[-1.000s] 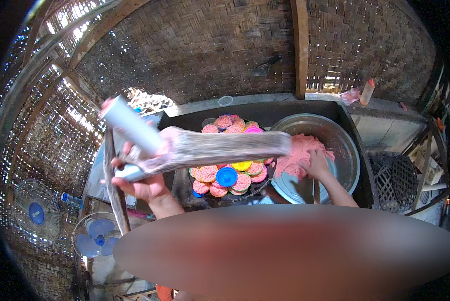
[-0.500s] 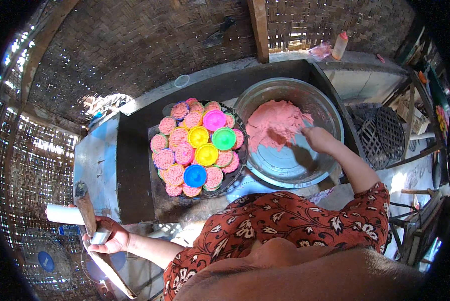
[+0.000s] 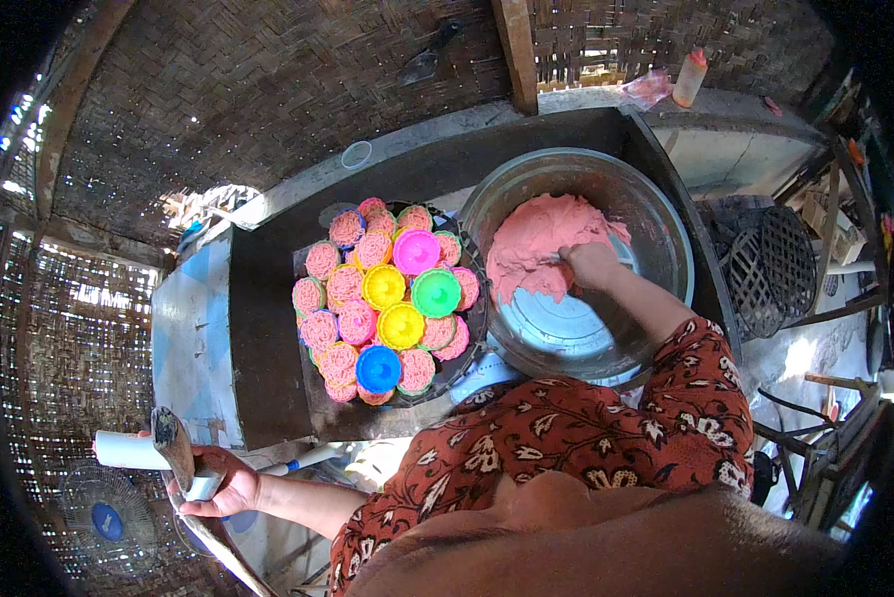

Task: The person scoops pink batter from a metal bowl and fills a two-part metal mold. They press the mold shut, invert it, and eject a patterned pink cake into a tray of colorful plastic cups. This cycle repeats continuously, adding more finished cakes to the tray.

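My left hand [image 3: 230, 484] is at the lower left, its fingers curled round the lower end of a white tube [image 3: 133, 451]. A worn wooden bar [image 3: 173, 448] crosses in front of the tube and hides its middle. Inside a wide metal basin [image 3: 678, 214] at the right, my right hand [image 3: 594, 266] presses closed into a mound of soft pink dough [image 3: 544, 237]. Dough covers its fingertips. Between the hands stands a round dark tray [image 3: 479, 316] of pink strand-patterned pieces [image 3: 319, 328] in coloured moulds. Several bare moulds, such as a blue mould [image 3: 378, 369] and a green mould [image 3: 437, 293], sit on top.
A dark wooden trough [image 3: 268, 338] surrounds the tray and basin. On the ledge behind are a bottle [image 3: 690, 80], a plastic bag [image 3: 648, 90] and a clear ring-shaped lid [image 3: 356, 154]. Woven baskets [image 3: 760, 269] lie at the right. A fan [image 3: 108, 520] stands at lower left.
My right hand has moved left and down from the basin's right side into the dough. My left hand keeps its grip on the tube. The view has shifted slightly.
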Motion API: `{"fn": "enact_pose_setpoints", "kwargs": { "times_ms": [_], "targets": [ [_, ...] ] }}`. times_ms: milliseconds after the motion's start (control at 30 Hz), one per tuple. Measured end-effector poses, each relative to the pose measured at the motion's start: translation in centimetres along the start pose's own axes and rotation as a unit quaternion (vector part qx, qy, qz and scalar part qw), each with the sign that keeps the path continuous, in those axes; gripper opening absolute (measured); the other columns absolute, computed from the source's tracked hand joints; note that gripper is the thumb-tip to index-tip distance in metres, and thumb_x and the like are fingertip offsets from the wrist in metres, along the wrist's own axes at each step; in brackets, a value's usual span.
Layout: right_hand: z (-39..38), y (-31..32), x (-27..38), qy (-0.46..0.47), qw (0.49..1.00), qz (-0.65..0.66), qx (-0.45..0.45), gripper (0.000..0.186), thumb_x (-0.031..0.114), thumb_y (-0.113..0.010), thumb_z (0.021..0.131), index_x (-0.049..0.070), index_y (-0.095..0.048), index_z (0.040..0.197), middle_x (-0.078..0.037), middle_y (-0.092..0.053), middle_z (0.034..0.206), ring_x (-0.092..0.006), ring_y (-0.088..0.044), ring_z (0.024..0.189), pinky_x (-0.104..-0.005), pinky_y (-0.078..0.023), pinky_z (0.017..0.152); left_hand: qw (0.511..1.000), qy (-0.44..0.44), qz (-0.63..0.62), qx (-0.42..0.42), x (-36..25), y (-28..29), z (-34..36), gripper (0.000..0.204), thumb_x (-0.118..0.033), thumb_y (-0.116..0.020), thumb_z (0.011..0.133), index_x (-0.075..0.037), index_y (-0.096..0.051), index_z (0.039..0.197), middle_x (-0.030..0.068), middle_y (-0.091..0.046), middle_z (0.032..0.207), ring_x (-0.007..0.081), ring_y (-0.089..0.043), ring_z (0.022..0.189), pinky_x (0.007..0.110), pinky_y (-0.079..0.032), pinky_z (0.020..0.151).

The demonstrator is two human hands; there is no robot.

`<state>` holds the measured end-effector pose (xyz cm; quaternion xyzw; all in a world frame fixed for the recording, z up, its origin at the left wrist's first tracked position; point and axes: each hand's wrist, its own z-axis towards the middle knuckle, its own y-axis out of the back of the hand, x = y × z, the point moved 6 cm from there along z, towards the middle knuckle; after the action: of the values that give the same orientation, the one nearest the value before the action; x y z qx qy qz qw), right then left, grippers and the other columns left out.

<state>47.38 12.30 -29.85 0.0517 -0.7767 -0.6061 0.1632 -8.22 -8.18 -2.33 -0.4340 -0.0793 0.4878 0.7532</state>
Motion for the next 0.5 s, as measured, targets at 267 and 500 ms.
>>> {"fn": "enact_pose_setpoints", "kwargs": {
  "times_ms": [267, 500],
  "targets": [
    [0.5, -2.9, 1.3, 0.052, 0.998, 0.047, 0.006, 0.024, 0.016, -0.059, 0.070, 0.006, -0.056, 0.091, -0.016, -0.062, 0.078, -0.0323, -0.062, 0.074, -0.0442, -0.049, 0.064, 0.998, 0.041, -0.007, 0.039, 2.6, -2.3, 0.2, 0.031, -0.034, -0.068, 0.073, -0.016, -0.063, 0.098, 0.0074, -0.056, 0.116, 0.0227, -0.051, 0.106, 0.041, -0.041, 0.091],
    [-0.2, -3.0, 2.1, 0.055, 0.997, 0.044, 0.029, 0.020, 0.017, -0.056, 0.071, 0.006, -0.059, 0.087, -0.016, -0.062, 0.078, -0.0325, -0.062, 0.074, -0.0439, -0.049, 0.065, 0.995, 0.070, -0.031, 0.070, 4.2, -3.9, 0.0, 0.034, -0.033, -0.071, 0.070, -0.014, -0.064, 0.098, 0.0088, -0.040, 0.133, 0.0239, -0.045, 0.114, 0.041, -0.040, 0.092]
  ]
}}
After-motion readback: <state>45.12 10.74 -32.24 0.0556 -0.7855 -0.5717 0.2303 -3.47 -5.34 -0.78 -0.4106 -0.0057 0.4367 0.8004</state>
